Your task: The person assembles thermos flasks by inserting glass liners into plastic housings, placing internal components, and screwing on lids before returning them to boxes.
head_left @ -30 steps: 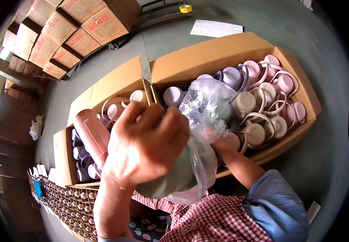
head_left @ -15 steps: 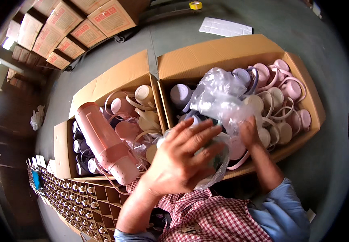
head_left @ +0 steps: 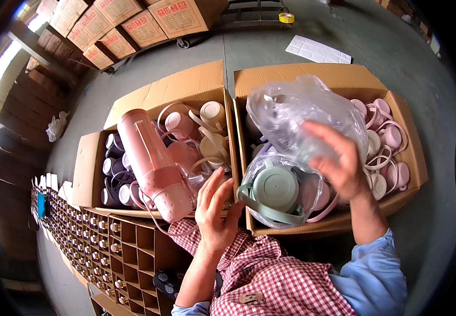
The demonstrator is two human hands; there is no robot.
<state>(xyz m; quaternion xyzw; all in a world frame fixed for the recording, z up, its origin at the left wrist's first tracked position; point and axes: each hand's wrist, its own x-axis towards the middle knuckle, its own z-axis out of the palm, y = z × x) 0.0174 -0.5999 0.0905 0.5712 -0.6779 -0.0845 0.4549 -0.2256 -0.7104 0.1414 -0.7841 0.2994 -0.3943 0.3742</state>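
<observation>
A green lidded flask with a carry loop sits in a clear plastic bag at the front of the right carton, lid up. My left hand is beside it with fingers spread, holding nothing. Over the same carton, my right hand has its fingers apart, close in front of a crumpled clear plastic bag. Whether it touches that bag cannot be told. A tall pink flask with a dotted cap leans across the left carton, its cap end toward me.
Both cartons hold several flasks with loop handles, such as pink ones, cream ones and dark ones. A divided cardboard tray lies at lower left. Stacked boxes stand on a trolley, and yellow tape lies behind.
My left hand has moved down and away, uncovering the green flask. My right hand has risen and opened, and the loose bag has spread out. The view has shifted.
</observation>
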